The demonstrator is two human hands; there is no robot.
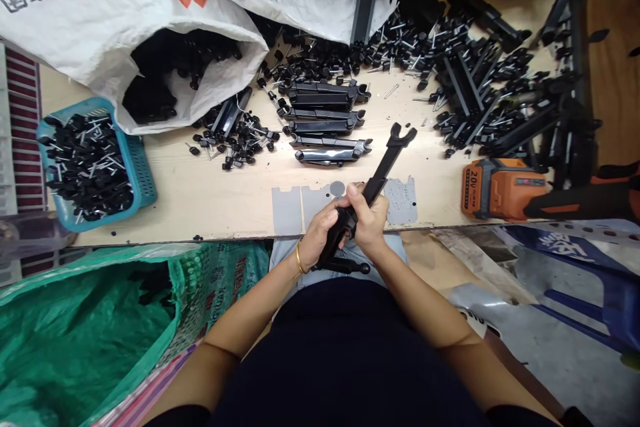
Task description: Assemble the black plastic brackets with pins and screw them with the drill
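Both my hands grip one long black plastic bracket (383, 170) with a forked end, above the table's front edge. The fork points up and to the right. My left hand (319, 235), with a gold bangle at the wrist, is closed round its lower part. Higher up, my right hand (369, 217) wraps the shaft with the thumb on top. Another black arm (345, 266) shows below my hands near my lap; whether it joins the bracket I cannot tell. Just beyond lie several similar black brackets (327, 123) in a stacked row, and grey flat sheets (287, 209) on the tabletop.
A blue basket (147, 173) of black-headed screws stands left, beside a white sack (100, 33) with black parts inside. Loose screws (320, 57) and brackets cover the back and right. An orange power tool battery (505, 188) lies right. A green sack (90, 320) hangs open at lower left.
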